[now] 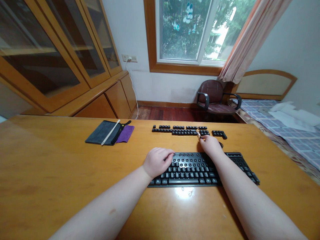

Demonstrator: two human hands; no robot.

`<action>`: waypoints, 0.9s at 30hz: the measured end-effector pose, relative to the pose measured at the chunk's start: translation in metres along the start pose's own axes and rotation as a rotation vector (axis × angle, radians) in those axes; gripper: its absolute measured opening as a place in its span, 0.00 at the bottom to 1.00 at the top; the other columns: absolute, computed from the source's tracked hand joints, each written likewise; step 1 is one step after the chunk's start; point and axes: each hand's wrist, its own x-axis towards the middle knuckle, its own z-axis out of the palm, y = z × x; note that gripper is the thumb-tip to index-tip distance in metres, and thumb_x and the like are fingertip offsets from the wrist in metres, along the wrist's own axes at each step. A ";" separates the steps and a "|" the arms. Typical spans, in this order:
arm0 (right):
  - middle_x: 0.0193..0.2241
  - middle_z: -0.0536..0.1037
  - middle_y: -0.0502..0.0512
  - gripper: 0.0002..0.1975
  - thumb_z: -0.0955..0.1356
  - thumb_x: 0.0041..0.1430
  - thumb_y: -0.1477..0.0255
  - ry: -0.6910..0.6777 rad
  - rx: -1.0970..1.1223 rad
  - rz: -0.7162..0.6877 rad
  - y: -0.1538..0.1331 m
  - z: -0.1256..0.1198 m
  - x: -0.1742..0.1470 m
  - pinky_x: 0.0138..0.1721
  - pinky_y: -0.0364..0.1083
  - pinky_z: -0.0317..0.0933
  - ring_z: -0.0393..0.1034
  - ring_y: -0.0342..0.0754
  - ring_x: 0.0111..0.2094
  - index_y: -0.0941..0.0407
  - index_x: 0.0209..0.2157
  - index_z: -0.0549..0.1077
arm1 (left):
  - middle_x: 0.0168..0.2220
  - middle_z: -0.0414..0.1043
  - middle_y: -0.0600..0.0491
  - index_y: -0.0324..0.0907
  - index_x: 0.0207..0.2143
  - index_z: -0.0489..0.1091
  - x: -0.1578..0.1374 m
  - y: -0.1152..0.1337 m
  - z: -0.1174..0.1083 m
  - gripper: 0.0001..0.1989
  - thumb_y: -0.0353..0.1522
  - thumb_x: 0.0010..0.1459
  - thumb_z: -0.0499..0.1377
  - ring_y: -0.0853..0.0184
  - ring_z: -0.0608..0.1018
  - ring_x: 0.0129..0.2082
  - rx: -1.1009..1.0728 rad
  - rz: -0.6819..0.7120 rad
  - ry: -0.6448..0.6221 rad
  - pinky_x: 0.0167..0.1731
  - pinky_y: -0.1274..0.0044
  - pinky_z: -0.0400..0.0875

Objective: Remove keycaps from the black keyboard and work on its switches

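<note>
The keyboard (pixel 200 168) lies lengthwise left to right. The left hand (pixel 157 161) rests curled on its left end; the right hand (pixel 210 144) pinches a small tool (pixel 199 135) pointing far-left toward the loose keycaps (pixel 185 130).

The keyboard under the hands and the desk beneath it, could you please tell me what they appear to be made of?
Keyboard: probably moulded black plastic, matte keys with faint highlights. Desk: wood or wood veneer with a glossy varnish; grain shows, and the window reflects near the keyboard's front edge.
</note>
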 end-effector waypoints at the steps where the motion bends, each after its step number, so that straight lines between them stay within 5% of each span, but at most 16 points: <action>1: 0.36 0.79 0.61 0.16 0.63 0.55 0.68 -0.001 0.001 -0.003 0.000 0.000 0.000 0.41 0.43 0.61 0.73 0.52 0.40 0.58 0.42 0.76 | 0.28 0.77 0.52 0.41 0.32 0.73 0.000 0.000 0.000 0.08 0.30 0.58 0.53 0.68 0.78 0.28 0.002 0.000 0.001 0.31 0.76 0.71; 27: 0.38 0.78 0.62 0.17 0.62 0.56 0.67 -0.021 0.003 -0.016 -0.001 0.000 -0.001 0.42 0.45 0.61 0.72 0.54 0.42 0.59 0.42 0.75 | 0.28 0.77 0.52 0.42 0.33 0.73 -0.001 0.000 0.000 0.08 0.30 0.58 0.53 0.67 0.78 0.28 0.016 0.006 0.001 0.31 0.76 0.71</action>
